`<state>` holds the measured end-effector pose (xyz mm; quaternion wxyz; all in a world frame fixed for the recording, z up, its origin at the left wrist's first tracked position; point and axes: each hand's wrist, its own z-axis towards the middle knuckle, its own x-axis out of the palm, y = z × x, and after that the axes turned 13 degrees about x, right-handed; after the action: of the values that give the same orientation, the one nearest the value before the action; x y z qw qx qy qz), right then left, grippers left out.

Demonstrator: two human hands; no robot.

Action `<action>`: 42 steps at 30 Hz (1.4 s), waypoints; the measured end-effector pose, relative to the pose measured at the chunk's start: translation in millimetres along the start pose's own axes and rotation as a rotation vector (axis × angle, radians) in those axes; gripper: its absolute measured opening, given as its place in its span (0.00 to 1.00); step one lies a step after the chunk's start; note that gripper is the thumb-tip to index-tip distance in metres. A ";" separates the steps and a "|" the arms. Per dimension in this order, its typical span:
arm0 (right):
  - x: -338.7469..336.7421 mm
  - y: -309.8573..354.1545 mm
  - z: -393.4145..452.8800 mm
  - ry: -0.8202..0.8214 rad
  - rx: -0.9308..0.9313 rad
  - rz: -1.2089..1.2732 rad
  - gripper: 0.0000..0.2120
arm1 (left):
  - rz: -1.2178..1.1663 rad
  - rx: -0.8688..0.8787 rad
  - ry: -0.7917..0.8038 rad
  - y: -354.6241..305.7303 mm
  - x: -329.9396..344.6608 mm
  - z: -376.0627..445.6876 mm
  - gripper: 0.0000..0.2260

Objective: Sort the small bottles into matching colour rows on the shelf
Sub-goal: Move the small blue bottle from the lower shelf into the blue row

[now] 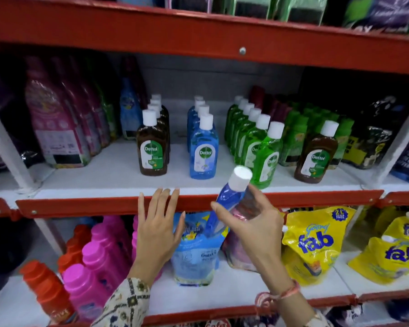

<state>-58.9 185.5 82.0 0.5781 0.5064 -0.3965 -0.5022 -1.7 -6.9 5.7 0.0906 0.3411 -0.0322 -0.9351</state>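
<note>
The right hand [250, 223] holds a blue bottle [224, 204] in front of the red shelf edge [80, 205], just below the middle shelf [109, 175]. Thumb on the left side of the bottle, fingers wrapped round the right; bottle tilted, white cap [240, 177] pointing up and to the right, base down-left. The cap overlaps the bottom of the front green bottle as seen from here (touching or not, can't tell).

The left hand [157, 228] is empty, fingers spread a bit and stretched up, fingertips [161, 193] on the red shelf edge. Patterned sleeve [125, 303] at the wrist. Right wrist has a pinkish thread band [291, 290].

On the middle shelf, three rows run front to back, all w/ white caps: brown row [152, 147] on the left, blue row [203, 147] in the centre, green row [257, 140] to the right. Gaps of bare shelf between the rows. One stray brown bottle [315, 154] stands alone further right, upright, well apart from the brown row, in front of some green packs [298, 138].

Left of the brown row: pink and purple refill pouches [54, 123]. Far right: dark packs [373, 138].

Lower shelf: orange bottles [45, 286] and pink bottles [97, 260] at left, a light blue pouch [194, 253] behind the hands, yellow pouches [314, 244] at right.
</note>
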 end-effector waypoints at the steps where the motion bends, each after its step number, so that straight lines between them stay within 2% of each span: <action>1: 1.8 12.8 5.3 -0.009 -0.034 0.010 0.29 | -0.003 0.005 -0.006 0.2 0.2 0.0 0.24; 4: 8.1 38.3 22.5 -0.021 -0.089 0.052 0.33 | 0.000 0.019 -0.018 1.2 1.4 -0.3 0.24; 9: 26.7 56.4 57.2 -0.050 -0.160 -0.050 0.32 | -0.001 0.024 -0.032 1.5 1.7 0.1 0.24; 15: 50.6 42.1 88.8 -0.078 -0.108 -0.218 0.35 | -0.010 0.008 0.007 1.5 0.8 0.5 0.25; 19: 54.6 39.9 93.9 -0.079 -0.089 -0.298 0.31 | -0.009 0.004 0.006 0.4 0.6 0.1 0.24; 29: 38.5 29.8 90.7 0.003 -0.122 -0.346 0.44 | -0.021 -0.042 0.047 -4.7 -3.8 4.1 0.24; 32: 16.5 27.1 85.8 -0.014 -0.133 -0.241 0.34 | -0.032 -0.079 0.097 -11.2 -7.1 9.2 0.25; 34: -3.3 25.3 84.9 -0.093 -0.134 -0.133 0.22 | -0.041 -0.097 0.123 -16.4 -6.7 12.4 0.26; 36: -24.9 19.7 90.2 -0.199 -0.124 -0.061 0.14 | -0.050 -0.100 0.130 -19.6 -4.3 14.3 0.27; 40: -64.4 0.1 112.1 -0.444 -0.100 -0.071 0.09 | -0.054 -0.116 0.134 -23.1 -2.3 16.1 0.28; 42: -78.9 -10.5 128.7 -0.526 -0.069 -0.117 0.16 | -0.052 -0.133 0.136 -24.3 -3.2 17.2 0.29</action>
<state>-199.5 239.1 97.9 0.4418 0.3607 -0.4858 -0.6623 -14.0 17.5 17.9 0.0907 0.3978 0.0449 -0.9119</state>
